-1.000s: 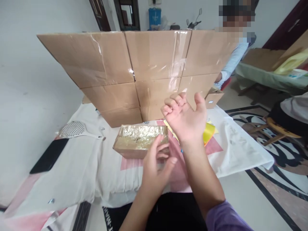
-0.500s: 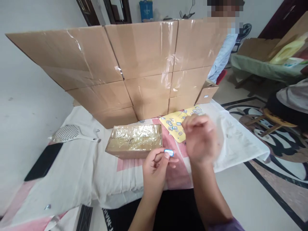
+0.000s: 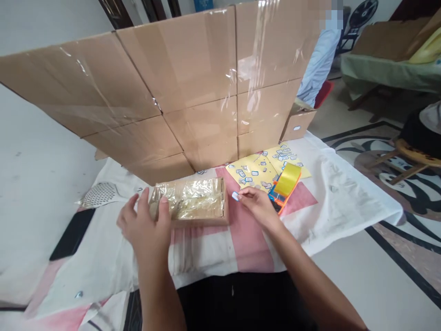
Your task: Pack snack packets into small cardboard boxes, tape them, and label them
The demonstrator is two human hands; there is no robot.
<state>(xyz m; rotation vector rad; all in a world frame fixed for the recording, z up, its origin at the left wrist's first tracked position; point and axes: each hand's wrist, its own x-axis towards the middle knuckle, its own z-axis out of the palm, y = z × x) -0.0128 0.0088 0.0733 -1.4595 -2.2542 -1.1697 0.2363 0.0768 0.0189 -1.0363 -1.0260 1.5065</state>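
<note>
A taped cardboard box [image 3: 200,222] lies on the cloth in front of me. At its left end is my left hand [image 3: 148,220], fingers spread, nothing held; whether it touches the box I cannot tell. Between thumb and finger, my right hand [image 3: 258,204] pinches a small white sticker label [image 3: 235,196] with a blue edge, just right of the box. Beside that hand rests an orange tape dispenser [image 3: 288,181] with a yellow roll. Behind it lie yellow sheets [image 3: 250,168] dotted with several small stickers.
A tall taped cardboard panel [image 3: 200,124] stands along the table's back. On the left are a slotted skimmer [image 3: 99,195] and a black flat object [image 3: 71,234]. A small labelled carton [image 3: 298,126] sits at the back right. Beyond the panel stands a person in a light blue sleeve [image 3: 319,59].
The label has passed from my left hand to my right. My left hand has moved left and spread at the box. The tape dispenser now shows, and the view has shifted.
</note>
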